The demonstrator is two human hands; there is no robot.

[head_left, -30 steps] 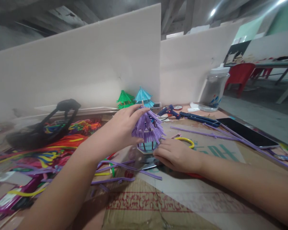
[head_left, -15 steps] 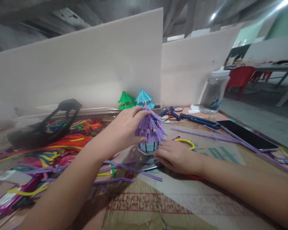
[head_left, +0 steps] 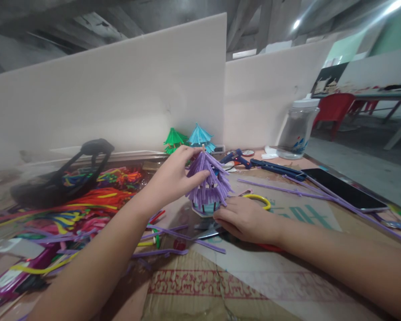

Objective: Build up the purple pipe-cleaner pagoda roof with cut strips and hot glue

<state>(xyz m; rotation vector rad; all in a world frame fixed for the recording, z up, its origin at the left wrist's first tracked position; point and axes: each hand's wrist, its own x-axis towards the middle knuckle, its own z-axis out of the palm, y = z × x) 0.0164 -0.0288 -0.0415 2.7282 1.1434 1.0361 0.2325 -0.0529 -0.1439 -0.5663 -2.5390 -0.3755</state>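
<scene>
A small model pagoda (head_left: 209,183) stands upright in front of me, with a two-tiered roof of purple pipe cleaners and a stick tip at its top. Its pale blue walls with dark posts rest on a light base. My left hand (head_left: 178,171) holds the roof from the left, thumb across the front and fingers behind the peak. At the lower right of the base, my right hand (head_left: 243,218) is closed with curled fingertips against the edge. Scissors (head_left: 210,233) lie partly hidden under that hand, blade pointing left.
Green (head_left: 175,139) and light blue (head_left: 200,136) pagodas stand at the back. A glue gun (head_left: 234,157), utility knife (head_left: 277,168), phone (head_left: 345,187), yellow ring (head_left: 262,199) and water bottle (head_left: 297,129) sit to the right. Colourful pipe cleaners (head_left: 96,200) and a black strap (head_left: 93,149) cover the left.
My left thumb has moved up from the lower roof tier to the upper roof, and the fingers have shifted toward the peak. My right hand stays at the base.
</scene>
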